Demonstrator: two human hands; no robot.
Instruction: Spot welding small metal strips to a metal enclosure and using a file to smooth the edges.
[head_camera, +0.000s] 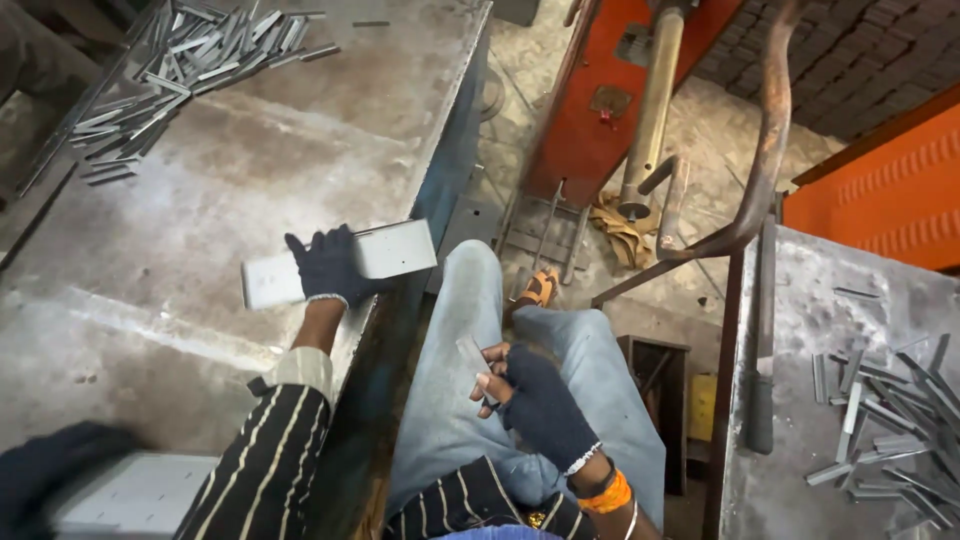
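Broadly, a grey steel worktable (200, 190) fills the left of the view, with a heap of short metal strips (170, 70) at its far corner, and a second bench (830, 300) on the right carries another scatter of strips (890, 420). At the near table's edge the left hand (325, 265) — dark-gloved — is clamped around a flat pale metal plate (385, 250). Over the lap, the right hand (540, 400) pinches one small metal strip (472, 355) between fingertips.

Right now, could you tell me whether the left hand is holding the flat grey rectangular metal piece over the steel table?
Yes, the gloved left hand grips the flat grey rectangular metal piece above the steel table.
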